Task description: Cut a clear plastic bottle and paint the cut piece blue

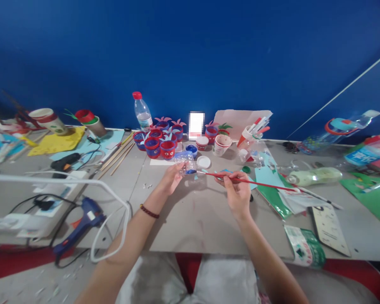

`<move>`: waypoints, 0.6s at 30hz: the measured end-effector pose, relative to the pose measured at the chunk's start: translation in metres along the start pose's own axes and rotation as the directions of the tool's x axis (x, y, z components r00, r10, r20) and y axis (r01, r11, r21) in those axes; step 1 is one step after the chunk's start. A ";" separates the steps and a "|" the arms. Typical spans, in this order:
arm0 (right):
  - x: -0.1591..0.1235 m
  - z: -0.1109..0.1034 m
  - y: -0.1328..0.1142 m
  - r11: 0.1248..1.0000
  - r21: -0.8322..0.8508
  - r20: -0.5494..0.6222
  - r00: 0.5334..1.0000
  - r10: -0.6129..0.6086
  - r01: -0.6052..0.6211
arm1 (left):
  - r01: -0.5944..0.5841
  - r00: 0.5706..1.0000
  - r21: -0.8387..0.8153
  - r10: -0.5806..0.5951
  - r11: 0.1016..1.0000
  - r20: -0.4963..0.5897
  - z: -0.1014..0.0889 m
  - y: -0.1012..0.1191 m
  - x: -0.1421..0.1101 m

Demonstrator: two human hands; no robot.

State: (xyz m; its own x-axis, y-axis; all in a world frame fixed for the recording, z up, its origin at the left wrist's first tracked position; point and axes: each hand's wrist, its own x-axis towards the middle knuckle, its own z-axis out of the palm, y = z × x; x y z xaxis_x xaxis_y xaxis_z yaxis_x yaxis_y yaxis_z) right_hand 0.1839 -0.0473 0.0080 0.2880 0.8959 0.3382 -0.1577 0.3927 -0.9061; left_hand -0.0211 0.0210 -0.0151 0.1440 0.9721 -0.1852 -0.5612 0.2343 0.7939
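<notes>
Paintbrush (266, 184) in right hand (237, 193)

We see a clear, ribbed plastic bottle section (184, 162), bluish along its twelve-o'clock edge; at its five-o'clock side we find the blue-coated bristles of a slim red-handled paintbrush (266, 185), its handle running toward three o'clock.

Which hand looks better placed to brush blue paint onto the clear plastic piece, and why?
Probably the right hand: it holds the red paintbrush, its blue tip at the clear plastic piece, which the left hand holds.
</notes>
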 end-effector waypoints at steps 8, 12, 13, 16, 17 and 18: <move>-0.002 -0.002 -0.005 0.999 0.015 0.038 0.999 -0.037 0.036 | 0.014 1.000 -0.028 -0.014 1.000 0.000 0.003 0.000 -0.001; -0.005 0.002 -0.005 0.999 0.026 0.078 0.996 -0.043 0.041 | 0.046 0.999 0.001 -0.046 0.999 0.007 0.006 -0.001 -0.003; -0.005 0.002 -0.004 0.999 0.020 0.077 0.996 -0.052 0.051 | 0.047 0.999 0.006 -0.047 0.999 0.011 0.006 -0.001 -0.004; -0.005 0.004 -0.005 0.996 -0.003 0.063 0.994 -0.092 0.092 | 0.035 0.999 0.002 -0.035 0.999 0.021 0.007 -0.002 -0.004; -0.004 0.004 -0.006 0.995 -0.011 0.059 0.993 -0.102 0.103 | 0.029 0.999 -0.004 -0.029 1.000 0.022 0.007 -0.002 -0.004; -0.004 0.003 -0.006 0.994 -0.022 0.056 0.993 -0.109 0.110 | 0.023 1.000 -0.011 -0.022 1.000 0.020 0.007 -0.002 -0.004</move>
State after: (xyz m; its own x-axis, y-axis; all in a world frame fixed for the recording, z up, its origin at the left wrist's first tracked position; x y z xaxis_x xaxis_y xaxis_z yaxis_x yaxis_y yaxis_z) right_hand 0.1808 -0.0523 0.0132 0.2501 0.8582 0.4482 -0.1043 0.4841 -0.8688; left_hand -0.0148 0.0166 -0.0121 0.1725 0.9662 -0.1914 -0.5665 0.2563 0.7832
